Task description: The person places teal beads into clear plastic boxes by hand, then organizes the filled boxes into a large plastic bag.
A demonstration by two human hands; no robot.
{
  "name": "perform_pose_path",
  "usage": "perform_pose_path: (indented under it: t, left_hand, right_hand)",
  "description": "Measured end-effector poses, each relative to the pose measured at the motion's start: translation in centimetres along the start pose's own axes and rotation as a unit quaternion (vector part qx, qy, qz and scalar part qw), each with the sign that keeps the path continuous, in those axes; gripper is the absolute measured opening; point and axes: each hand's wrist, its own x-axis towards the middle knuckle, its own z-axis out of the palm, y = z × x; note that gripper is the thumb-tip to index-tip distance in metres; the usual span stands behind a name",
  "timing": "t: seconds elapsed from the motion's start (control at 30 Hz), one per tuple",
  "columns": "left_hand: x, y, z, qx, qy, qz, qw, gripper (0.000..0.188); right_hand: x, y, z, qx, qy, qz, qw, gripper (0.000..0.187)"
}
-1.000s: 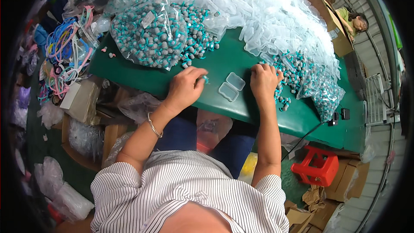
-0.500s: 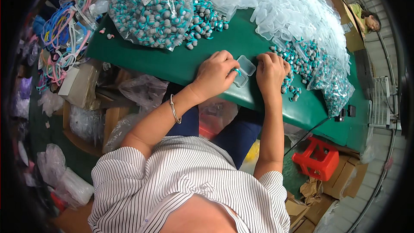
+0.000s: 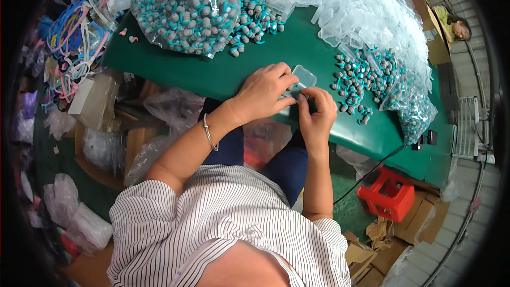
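A small hinged case of clear plastic (image 3: 305, 76) lies open on the green table, partly covered by my hands. My left hand (image 3: 265, 91) is closed at the case's near half, thumb and fingers on its left side. At the opposite side my right hand (image 3: 319, 112) pinches a small grey piece (image 3: 303, 95) over that half, with its fingertips close to the left ones. It resembles the ribbed grey pieces with teal curved tails in the loose pile (image 3: 355, 82) to the right. My fingers hide most of the near half's contents.
A big clear bag of grey-and-teal pieces (image 3: 183, 13) stands far left. Many clear cases (image 3: 366, 5) are heaped at the back right. A smaller filled bag (image 3: 411, 114) lies at the right. Coloured bands (image 3: 79, 48) hang at left; a red stool (image 3: 387, 194) stands below.
My right hand has come left from the loose pile to the case, now pinching a small grey piece. My left hand has stayed at the case; the teal piece in its fingers no longer shows.
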Motion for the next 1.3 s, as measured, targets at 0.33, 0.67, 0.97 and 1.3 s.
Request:
perform_pose_path:
  t: [0.33,0.67,0.97,1.3]
  left_hand:
    - [0.3,-0.7,0.6,0.017,0.038,0.036,0.998,0.041]
    - [-0.3,0.1,0.4,0.001,0.034,0.014,0.999,0.050]
    - [-0.2,-0.4,0.6,-0.012,0.041,0.051,0.998,0.022]
    - [-7.9,3.3,2.1,0.011,-0.015,0.075,0.997,0.029]
  right_hand:
    - [3.9,2.2,-0.3,-0.231,0.006,-0.092,0.969,0.022]
    - [2.0,1.0,-2.4,0.004,-0.066,-0.088,0.994,0.025]
    - [0.4,1.6,-1.7,0.018,-0.099,-0.081,0.992,0.031]
    - [0.4,2.4,-3.6,0.304,-0.203,0.014,0.931,0.017]
